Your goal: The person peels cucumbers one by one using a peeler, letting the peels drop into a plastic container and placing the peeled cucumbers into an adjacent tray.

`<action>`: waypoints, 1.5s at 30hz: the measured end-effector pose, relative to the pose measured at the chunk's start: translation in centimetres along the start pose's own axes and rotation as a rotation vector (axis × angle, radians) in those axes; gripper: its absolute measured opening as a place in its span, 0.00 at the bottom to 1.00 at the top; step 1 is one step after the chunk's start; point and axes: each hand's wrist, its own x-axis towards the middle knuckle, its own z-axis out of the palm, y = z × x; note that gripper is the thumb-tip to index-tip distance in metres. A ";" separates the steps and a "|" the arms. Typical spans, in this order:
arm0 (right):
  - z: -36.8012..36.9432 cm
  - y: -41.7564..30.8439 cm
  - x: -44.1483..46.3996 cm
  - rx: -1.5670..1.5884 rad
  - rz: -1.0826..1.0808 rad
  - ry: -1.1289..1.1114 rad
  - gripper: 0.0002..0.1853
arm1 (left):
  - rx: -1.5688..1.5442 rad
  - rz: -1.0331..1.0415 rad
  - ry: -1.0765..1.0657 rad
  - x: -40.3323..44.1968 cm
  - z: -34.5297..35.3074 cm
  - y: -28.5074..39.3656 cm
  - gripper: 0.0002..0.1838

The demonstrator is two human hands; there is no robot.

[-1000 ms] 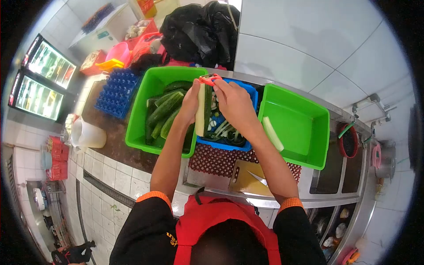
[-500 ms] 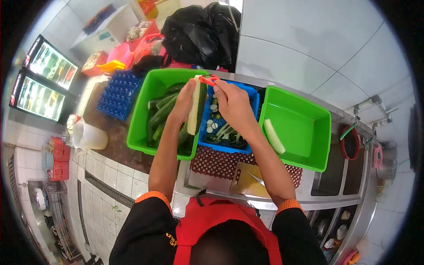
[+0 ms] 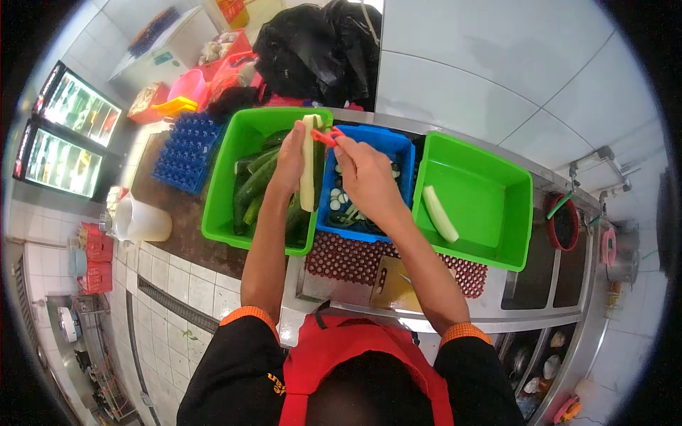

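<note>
Several long, dark-green cucumbers (image 3: 257, 186) lie heaped in a rigid plastic tub (image 3: 222, 192). Left hand (image 3: 288, 162), closed around a part-peeled cucumber (image 3: 307, 167), holds it near upright over that tub's right side. Likely faults: moist bare flesh could slide in the grip; the red peeler (image 3: 327, 135), close to the fingers, could skip and nick them. Right hand (image 3: 369, 177) grips the peeler. Below it, pale discs in a blue tub (image 3: 387, 142); rightmost, one smooth, pale length (image 3: 440, 214) in a green tub (image 3: 490, 213).
</note>
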 end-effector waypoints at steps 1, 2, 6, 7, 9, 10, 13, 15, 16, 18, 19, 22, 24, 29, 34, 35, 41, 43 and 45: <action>0.4 0.1 -0.8 0.001 0.002 -0.003 0.11 | -0.028 0.004 0.088 0.3 0.2 -0.2 0.29; 1.0 0.3 -1.8 0.022 0.009 -0.014 0.11 | -0.055 0.007 0.177 0.6 0.2 -0.2 0.31; 1.6 1.0 -5.6 0.086 0.072 -0.066 0.11 | -0.458 -0.047 0.302 3.3 -2.4 -1.3 0.36; 1.3 1.3 -5.9 0.094 0.127 -0.112 0.10 | -0.457 -0.041 0.305 3.4 -3.0 -2.2 0.36; 0.9 1.9 -5.7 0.098 0.103 -0.113 0.10 | -0.657 -0.112 0.337 3.9 -3.9 -4.0 0.35; 0.6 2.1 -5.6 0.097 0.085 -0.116 0.10 | -0.813 -0.128 0.325 4.1 -4.4 -4.8 0.36; -0.7 1.9 -5.5 0.060 0.074 -0.275 0.11 | -1.008 0.003 0.458 5.5 -5.2 -5.1 0.38; -0.2 3.1 -7.1 0.067 0.068 -0.231 0.11 | -1.091 0.002 0.468 5.9 -5.5 -3.2 0.38; -0.1 3.4 -7.2 0.081 0.063 -0.183 0.11 | -0.990 0.000 0.447 5.7 -5.4 -2.0 0.39; -0.6 4.0 -6.2 0.041 0.060 -0.144 0.10 | -0.891 -0.052 0.289 5.5 -6.8 -1.8 0.41; -0.9 3.5 -5.2 0.001 0.066 -0.099 0.10 | -0.626 -0.028 0.338 4.4 -4.9 -0.7 0.42; -1.6 1.7 -1.6 -0.089 0.055 -0.092 0.10 | -0.334 -0.120 0.290 2.8 -2.2 -1.0 0.39; -1.4 0.9 0.5 -0.163 0.010 -0.055 0.10 | -0.192 -0.115 0.222 1.2 0.5 -0.7 0.36; 0.5 2.7 3.5 -0.200 -0.136 0.036 0.09 | -0.126 -0.128 0.144 0.3 2.5 -1.5 0.34; 1.0 1.7 -0.3 -0.207 0.034 -0.130 0.09 | -0.242 -0.123 0.297 2.0 1.2 -2.7 0.34; 1.2 1.6 -1.7 -0.230 0.037 -0.147 0.08 | -0.330 -0.101 0.421 2.7 0.9 -3.0 0.34; 0.2 3.1 -8.6 -0.074 0.215 -0.280 0.09 | -0.475 -0.101 0.634 4.6 -3.4 -5.0 0.39; -0.5 3.3 -8.3 -0.011 0.260 -0.213 0.10 | -0.530 -0.114 0.618 4.6 -2.9 -4.3 0.39; -1.2 3.3 -7.7 0.061 0.302 -0.153 0.11 | -0.681 -0.101 0.395 3.7 -3.0 -3.9 0.37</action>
